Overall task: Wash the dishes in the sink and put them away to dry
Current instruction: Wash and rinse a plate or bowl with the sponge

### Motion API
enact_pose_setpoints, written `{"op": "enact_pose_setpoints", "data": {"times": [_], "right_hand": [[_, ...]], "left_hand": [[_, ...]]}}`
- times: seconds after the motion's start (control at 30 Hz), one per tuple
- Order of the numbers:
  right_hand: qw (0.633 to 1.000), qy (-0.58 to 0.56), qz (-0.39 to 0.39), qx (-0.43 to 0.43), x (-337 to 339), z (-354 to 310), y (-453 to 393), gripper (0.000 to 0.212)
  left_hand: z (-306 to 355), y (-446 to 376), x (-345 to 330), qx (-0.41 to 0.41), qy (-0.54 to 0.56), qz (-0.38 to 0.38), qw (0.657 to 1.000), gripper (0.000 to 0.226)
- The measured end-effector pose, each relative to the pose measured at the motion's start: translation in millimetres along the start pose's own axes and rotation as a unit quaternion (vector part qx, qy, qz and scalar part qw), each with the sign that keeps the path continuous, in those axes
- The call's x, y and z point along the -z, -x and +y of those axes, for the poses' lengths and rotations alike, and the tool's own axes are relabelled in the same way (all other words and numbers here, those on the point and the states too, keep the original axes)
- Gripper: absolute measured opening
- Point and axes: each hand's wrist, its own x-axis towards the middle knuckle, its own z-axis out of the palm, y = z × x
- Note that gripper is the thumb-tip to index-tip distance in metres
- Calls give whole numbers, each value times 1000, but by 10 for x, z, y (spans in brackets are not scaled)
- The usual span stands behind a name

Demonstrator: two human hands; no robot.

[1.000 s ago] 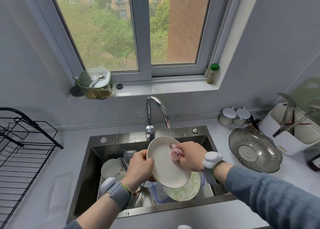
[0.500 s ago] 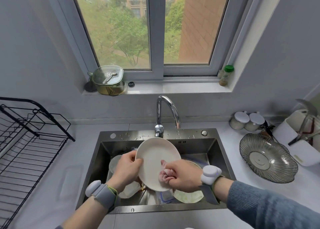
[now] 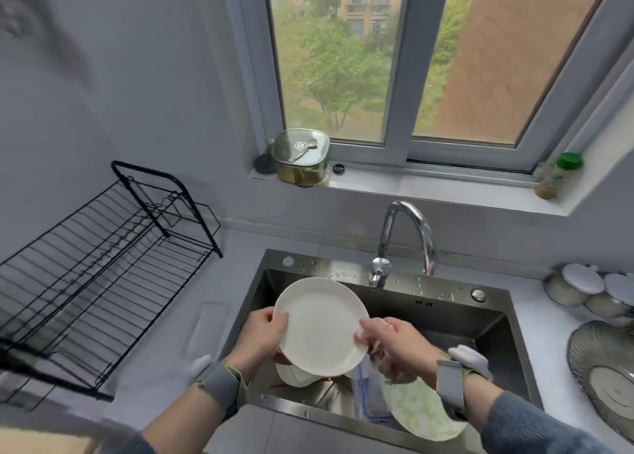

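Dishes remain in the sink (image 3: pixel 487 319), among them a green-patterned plate (image 3: pixel 417 410). Left of it, a black wire drying rack (image 3: pixel 103 268) stands bare on the counter. Above the basin, a white plate (image 3: pixel 320 326) is held tilted, gripped at its left rim by the left hand (image 3: pixel 262 338) and pinched at its right rim by the right hand (image 3: pixel 394 345). Washing appears finished; a carry leftward to the rack is judged next.
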Motion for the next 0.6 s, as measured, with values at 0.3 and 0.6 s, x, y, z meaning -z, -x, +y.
{"op": "enact_pose_setpoints", "data": {"times": [0.3, 0.6], "right_hand": [[997, 8, 71, -5, -393, -87, -454, 9], [997, -6, 39, 64, -809, -417, -569, 7]], "left_hand": [[-246, -35, 228, 52, 120, -23, 991, 23], [-417, -369, 421, 47, 169, 127, 976, 15]]}}
